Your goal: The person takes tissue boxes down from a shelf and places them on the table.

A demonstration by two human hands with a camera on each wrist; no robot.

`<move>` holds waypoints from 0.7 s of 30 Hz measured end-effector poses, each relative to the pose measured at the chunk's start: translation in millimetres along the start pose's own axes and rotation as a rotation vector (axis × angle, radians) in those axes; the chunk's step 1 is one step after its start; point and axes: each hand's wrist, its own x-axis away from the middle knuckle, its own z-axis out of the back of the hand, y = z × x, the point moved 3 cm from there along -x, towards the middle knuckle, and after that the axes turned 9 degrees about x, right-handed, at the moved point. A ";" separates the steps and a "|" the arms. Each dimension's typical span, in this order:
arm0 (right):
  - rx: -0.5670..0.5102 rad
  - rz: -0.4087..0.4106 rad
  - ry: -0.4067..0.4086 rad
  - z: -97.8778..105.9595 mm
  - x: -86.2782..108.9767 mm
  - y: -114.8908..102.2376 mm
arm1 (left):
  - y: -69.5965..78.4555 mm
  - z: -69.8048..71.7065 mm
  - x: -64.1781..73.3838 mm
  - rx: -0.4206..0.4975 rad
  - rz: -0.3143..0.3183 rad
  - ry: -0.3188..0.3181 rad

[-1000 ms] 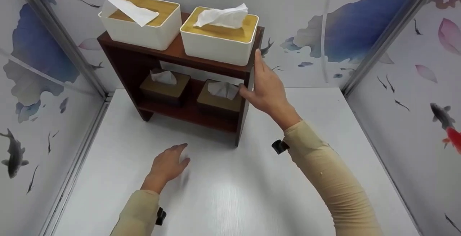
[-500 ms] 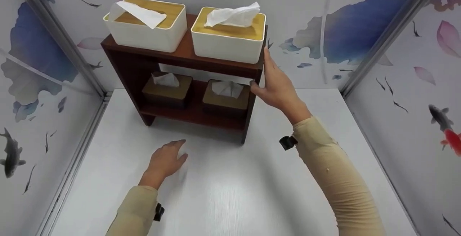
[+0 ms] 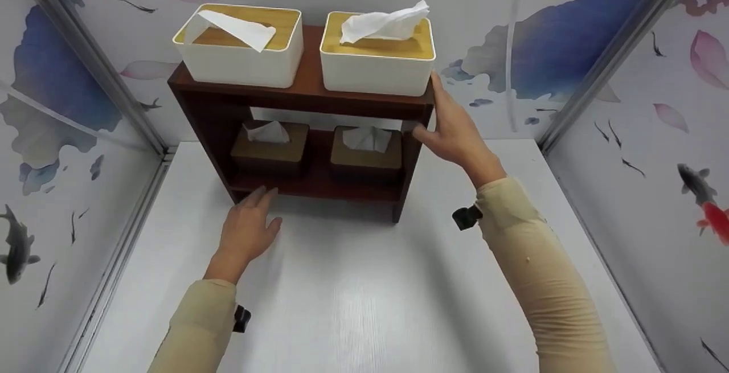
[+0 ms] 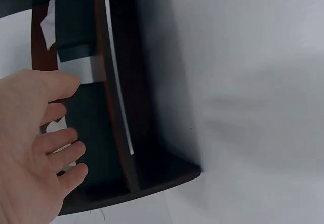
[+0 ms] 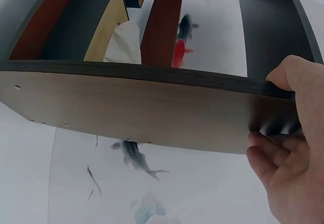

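A dark reddish-brown wooden two-tier shelf (image 3: 311,71) stands on the white table. My right hand (image 3: 455,132) grips its right side panel (image 5: 126,105) near the top, thumb over the front edge and fingers against the outer face. Extended and holding nothing, my left hand (image 3: 245,232) is at the shelf's lower front left; whether it touches the lower board cannot be told. On top sit two white tissue boxes, a left one (image 3: 239,65) and a right one (image 3: 376,74), with wooden lids. Below are two dark tissue boxes, left (image 3: 267,159) and right (image 3: 367,168).
The white tabletop (image 3: 342,293) stretches in front of the shelf. Printed panels with fish and petals form a back wall (image 3: 484,25), a left wall (image 3: 74,111) and a right wall (image 3: 643,117) around it.
The shelf has turned and shifted rightward with its boxes, its front facing more squarely forward. My right hand moved right with the panel. My left hand moved forward to the shelf's lower left.
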 end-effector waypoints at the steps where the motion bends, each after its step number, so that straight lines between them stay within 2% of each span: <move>1: -0.011 0.009 0.002 0.8 -0.4 2.3 | -0.2 4.6 -1.8 0.009 0.003 0.015; 3: -0.028 0.023 0.005 2.4 -0.9 6.4 | -0.7 14.9 -5.7 0.019 0.008 0.058; 6: -0.040 0.030 0.000 4.6 -1.3 12.2 | -1.7 34.3 -10.8 0.032 0.028 0.162; 10: -0.055 0.031 -0.015 6.8 -1.6 17.4 | -5.0 65.2 -13.8 0.086 0.102 0.307; 13: -0.075 0.048 -0.010 8.0 -2.8 19.5 | -5.6 88.9 -16.4 0.131 0.149 0.377; 17: -0.103 0.068 -0.005 9.2 -4.6 21.5 | 1.2 116.9 -23.8 0.159 0.152 0.443; 21: -0.120 0.063 -0.018 10.4 -5.5 23.6 | 14.4 133.6 -31.7 0.155 0.142 0.443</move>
